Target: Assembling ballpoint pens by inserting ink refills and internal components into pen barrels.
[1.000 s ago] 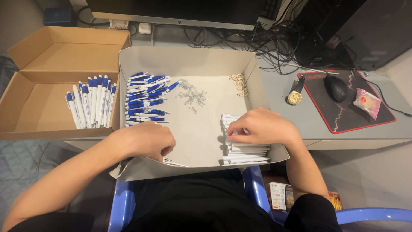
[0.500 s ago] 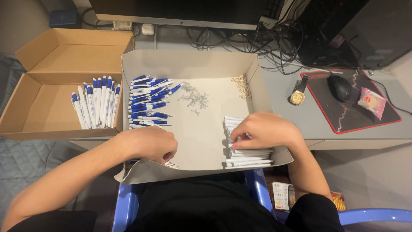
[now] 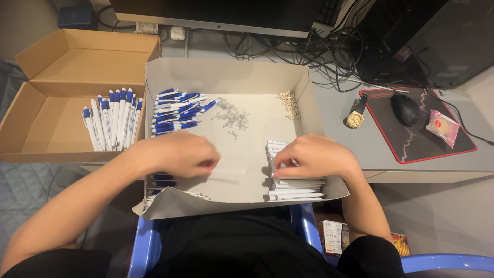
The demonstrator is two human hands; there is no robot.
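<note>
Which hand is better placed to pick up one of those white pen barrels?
Probably the right hand: it already rests on the stack of white pen barrels. The left hand is across the tray.

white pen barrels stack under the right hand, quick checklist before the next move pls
1. Right hand on the white pen barrels: ok, fingers rest on the stack.
2. Left hand holding a part: cannot tell, fingers curl and hide it.
3. Blue pen caps in the tray: ok, piled at its far left.
4. Small springs within the tray: ok, scattered mid-tray.
5. Finished pens in the cardboard box: ok, lying in a row.
6. Barrel stack tidy: ok, lined up along the tray's right wall.
</note>
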